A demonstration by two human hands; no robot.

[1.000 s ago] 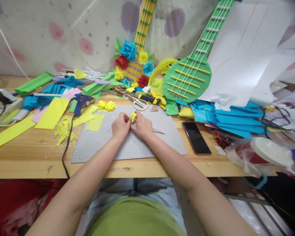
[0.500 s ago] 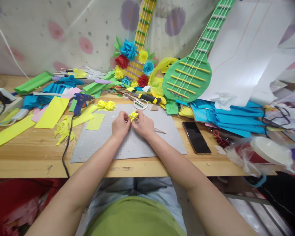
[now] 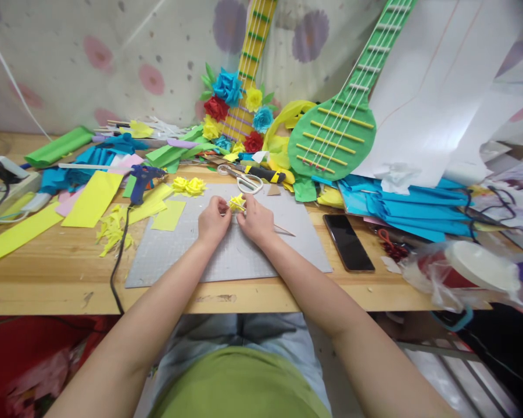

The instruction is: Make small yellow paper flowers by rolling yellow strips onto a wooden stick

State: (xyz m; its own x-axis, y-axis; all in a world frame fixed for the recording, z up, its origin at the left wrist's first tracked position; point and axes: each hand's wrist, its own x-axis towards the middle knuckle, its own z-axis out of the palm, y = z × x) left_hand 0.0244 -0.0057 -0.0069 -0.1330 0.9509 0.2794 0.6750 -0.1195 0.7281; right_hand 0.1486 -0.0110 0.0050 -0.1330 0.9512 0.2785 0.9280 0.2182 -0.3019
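Note:
Over the grey cutting mat (image 3: 174, 255), my two hands meet around a small yellow paper flower (image 3: 236, 201). My left hand (image 3: 214, 220) pinches the flower's left edge, its fingers closed. A thin wooden stick (image 3: 284, 231) passes through my right hand (image 3: 258, 222), its tapered end sticking out on the right and its other end lying at the flower. The fingers partly cover the flower's lower side. Two finished yellow paper flowers (image 3: 189, 186) lie at the mat's upper left, beside a yellow paper square (image 3: 168, 215).
White-handled scissors (image 3: 249, 184) lie behind my hands. A blue glue gun (image 3: 143, 183) stands on the left, its cord running to the table's front edge. A phone (image 3: 348, 242) lies to the right. Behind lean a green paper instrument (image 3: 333, 139) and a flower-trimmed yellow one (image 3: 249, 58).
The stick's end across the flower has drawn back to the right, and more of the petals shows. My right hand has shifted very slightly; my left stays about where it was.

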